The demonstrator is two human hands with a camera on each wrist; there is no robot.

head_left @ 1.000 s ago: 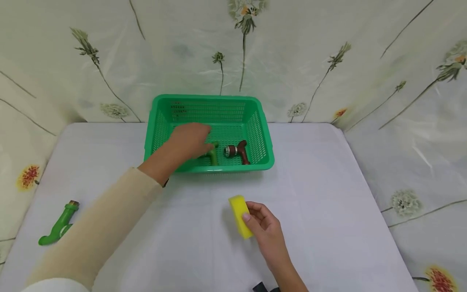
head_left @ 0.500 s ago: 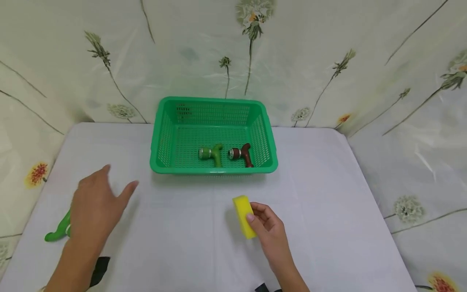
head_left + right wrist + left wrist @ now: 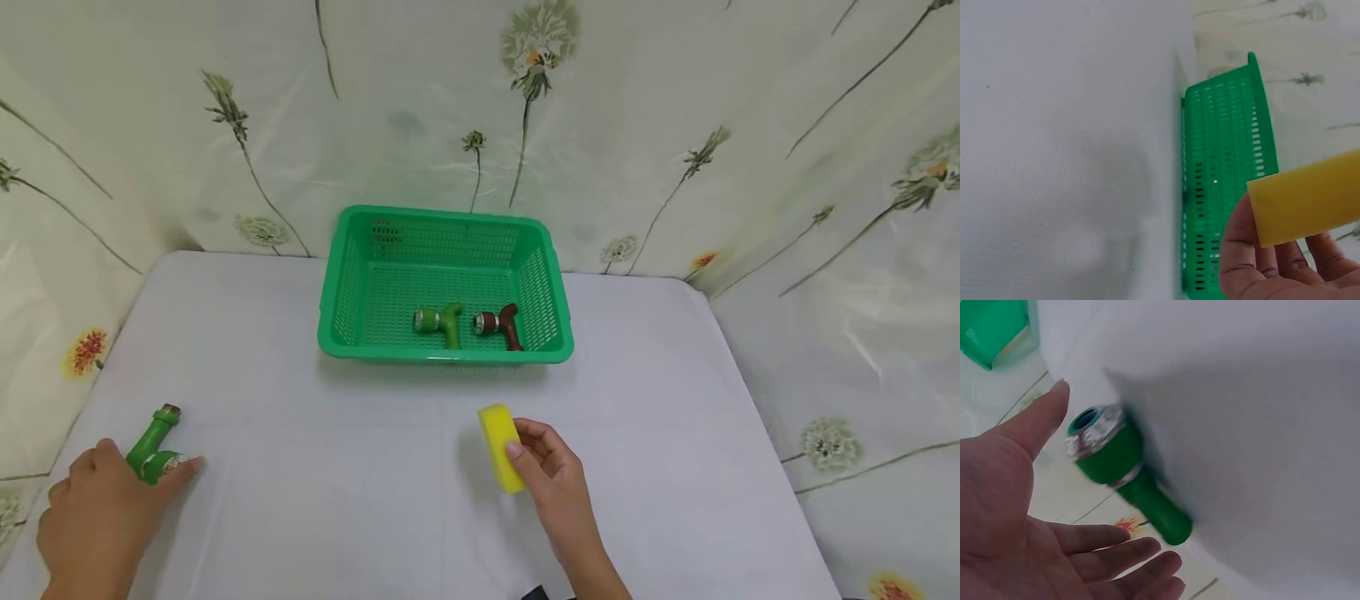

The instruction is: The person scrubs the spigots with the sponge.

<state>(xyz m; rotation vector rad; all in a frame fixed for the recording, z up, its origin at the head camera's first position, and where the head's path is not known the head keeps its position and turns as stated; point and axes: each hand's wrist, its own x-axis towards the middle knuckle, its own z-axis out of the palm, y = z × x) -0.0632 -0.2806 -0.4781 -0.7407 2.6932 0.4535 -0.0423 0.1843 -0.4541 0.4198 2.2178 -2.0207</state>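
My left hand (image 3: 105, 512) is over a green tap (image 3: 152, 435) with a silver-ringed knob at the table's left side. In the left wrist view the thumb and fingers are spread on either side of the tap (image 3: 1113, 453), with gaps showing between skin and tap. My right hand (image 3: 557, 487) pinches a yellow sponge block (image 3: 498, 446) between thumb and fingers, above the table in front of the basket. The sponge (image 3: 1307, 200) stands tilted in that grip.
A green plastic basket (image 3: 450, 357) stands at the back of the table, against a flower-printed curtain (image 3: 420, 108). Inside lie a lighter green tap (image 3: 450, 321) and a brown tap (image 3: 507, 323), side by side. White cloth (image 3: 322, 483) covers the table.
My left hand has come out of the basket, leaving the lighter green tap lying there, and moved left and toward me to the other green tap. The right hand stays put with the sponge.
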